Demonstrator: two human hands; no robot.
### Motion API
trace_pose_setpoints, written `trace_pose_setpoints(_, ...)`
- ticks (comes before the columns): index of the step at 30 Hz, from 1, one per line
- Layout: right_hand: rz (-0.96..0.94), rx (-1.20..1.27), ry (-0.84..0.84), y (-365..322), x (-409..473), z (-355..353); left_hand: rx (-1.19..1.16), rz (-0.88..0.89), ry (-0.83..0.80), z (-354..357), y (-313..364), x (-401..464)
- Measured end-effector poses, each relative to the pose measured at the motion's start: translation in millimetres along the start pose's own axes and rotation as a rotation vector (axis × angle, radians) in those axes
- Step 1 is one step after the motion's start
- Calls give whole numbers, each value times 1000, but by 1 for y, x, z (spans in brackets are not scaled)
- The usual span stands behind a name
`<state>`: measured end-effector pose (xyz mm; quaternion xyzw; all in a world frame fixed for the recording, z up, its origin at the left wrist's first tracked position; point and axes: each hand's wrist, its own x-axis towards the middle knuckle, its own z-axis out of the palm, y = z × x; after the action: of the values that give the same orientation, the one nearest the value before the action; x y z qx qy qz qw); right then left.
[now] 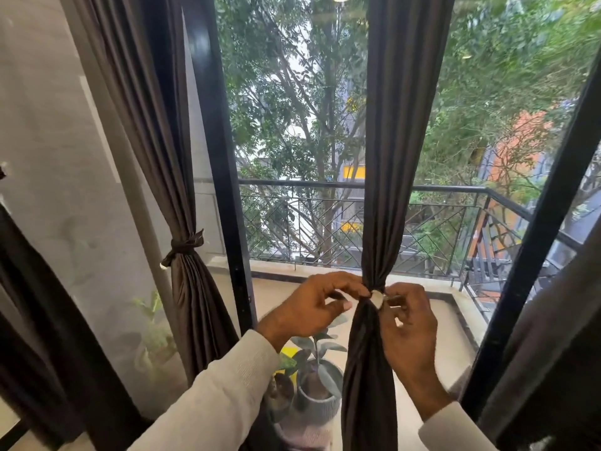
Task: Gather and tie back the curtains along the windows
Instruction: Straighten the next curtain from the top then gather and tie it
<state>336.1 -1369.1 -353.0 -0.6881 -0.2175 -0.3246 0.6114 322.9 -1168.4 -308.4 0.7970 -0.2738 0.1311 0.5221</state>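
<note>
A dark brown curtain (pixel 403 131) hangs down the middle of the window, cinched to a narrow waist at about 5 o'clock from the centre of the view. The left hand (pixel 313 309) reaches in from 7 o'clock, fingers curled, pinching at the waist where a small pale tab (pixel 377 298) of the tie shows. The right hand (pixel 410 323) comes up from 5 o'clock, its fingertips pinching the tie's other end tight against the gathered cloth. Both wrists wear cream knit sleeves (pixel 221 395).

At 9 o'clock a second curtain (pixel 156 125) is already bound by a dark knotted tie-back (pixel 183 246) beside the black window frame (pixel 224 157). Below the hands, at 6 o'clock, stands a potted plant (pixel 317 379); beyond the glass runs a black balcony railing (pixel 439 190) before trees. No lettering, label or brand mark is legible anywhere.
</note>
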Motion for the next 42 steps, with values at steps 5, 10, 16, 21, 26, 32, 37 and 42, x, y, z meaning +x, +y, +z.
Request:
trace_pose_setpoints(5,-126,-32,-134,9,-13,-4,267,93,291,17,-1,1)
trace_pose_setpoints(10,-73,-35,-130,8,-19,-10,561,366,309,26,-2,0)
trace_pose_setpoints(16,97,83,41,-7,-14,-9,816,601,298,36,8,5)
trace_pose_setpoints(21,207,375,2,-10,-16,-14,864,615,155,36,15,18)
trace_pose_setpoints(26,12,165,82,-10,-5,-14,715,393,240,40,28,38)
trace_pose_setpoints(32,116,296,170,-22,14,-15,275,5,227,35,40,58)
trace_pose_setpoints(37,166,416,138,-25,26,-21,64,-128,254,28,43,62)
trace_pose_setpoints(42,229,372,18,-30,28,-24,127,-130,259,20,42,60)
